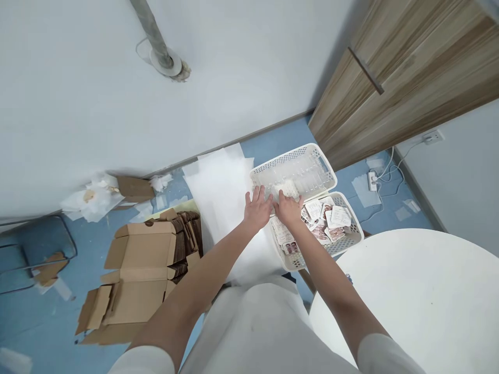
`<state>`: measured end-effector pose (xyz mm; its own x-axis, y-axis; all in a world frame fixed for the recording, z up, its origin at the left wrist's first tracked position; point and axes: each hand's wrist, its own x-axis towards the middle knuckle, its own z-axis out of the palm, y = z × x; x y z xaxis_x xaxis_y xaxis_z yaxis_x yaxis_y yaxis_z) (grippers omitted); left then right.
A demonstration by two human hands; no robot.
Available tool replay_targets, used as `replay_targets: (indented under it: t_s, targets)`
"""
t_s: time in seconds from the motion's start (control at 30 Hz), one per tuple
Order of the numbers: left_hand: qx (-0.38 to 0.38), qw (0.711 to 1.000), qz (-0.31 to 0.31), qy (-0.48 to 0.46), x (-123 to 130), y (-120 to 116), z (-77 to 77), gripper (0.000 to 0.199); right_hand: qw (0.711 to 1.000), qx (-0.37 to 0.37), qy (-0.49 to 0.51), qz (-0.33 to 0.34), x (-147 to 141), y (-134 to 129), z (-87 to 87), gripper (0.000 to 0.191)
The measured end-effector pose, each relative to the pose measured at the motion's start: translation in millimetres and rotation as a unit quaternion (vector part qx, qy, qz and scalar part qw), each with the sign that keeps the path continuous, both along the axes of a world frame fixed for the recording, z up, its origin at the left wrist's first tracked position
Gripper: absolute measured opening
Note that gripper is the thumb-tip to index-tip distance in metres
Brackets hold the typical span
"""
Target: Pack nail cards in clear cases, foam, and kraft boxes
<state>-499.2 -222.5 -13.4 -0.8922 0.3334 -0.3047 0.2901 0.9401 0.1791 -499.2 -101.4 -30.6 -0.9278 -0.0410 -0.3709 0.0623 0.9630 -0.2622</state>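
My left hand [258, 210] lies palm down with its fingers spread, over the white paper sheets [222, 202] and beside the near left corner of a white perforated basket [331, 176]. Close beside it is my right hand [288, 210], at that basket's near side, fingers bent and apart, with its thumb near my left hand. Clear plastic pieces [304, 171] and a small white textured heap [286, 188] lie inside the basket. Under my right wrist stands a second white basket [356, 236] holding printed cards [339, 216] and small packets. I see nothing gripped in either hand.
Flattened cardboard boxes [142, 259] are piled at left. A round white table [424, 296] is at right. A wooden cabinet [393, 72] stands behind the baskets. A power strip [372, 181] with cables, paper scraps and a folding chair [35, 252] are on the blue floor.
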Motion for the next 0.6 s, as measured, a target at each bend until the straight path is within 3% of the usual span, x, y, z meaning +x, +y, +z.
replay_targets:
  t_s: [0.3,0.5,0.6]
  targets:
    - [-0.001,1.0,0.004,0.002,4,0,-0.8,0.043,0.998,0.013,-0.046,-0.026,-9,-1,2.8,0.042]
    - [0.013,1.0,0.001,0.002,2,-7,-2.7,0.042,0.991,-0.101,0.032,-0.077,4,5,8.6,0.032]
    - [0.045,0.999,0.007,0.012,8,-11,5.4,0.046,0.964,-0.207,0.082,-0.144,23,12,22.7,0.034]
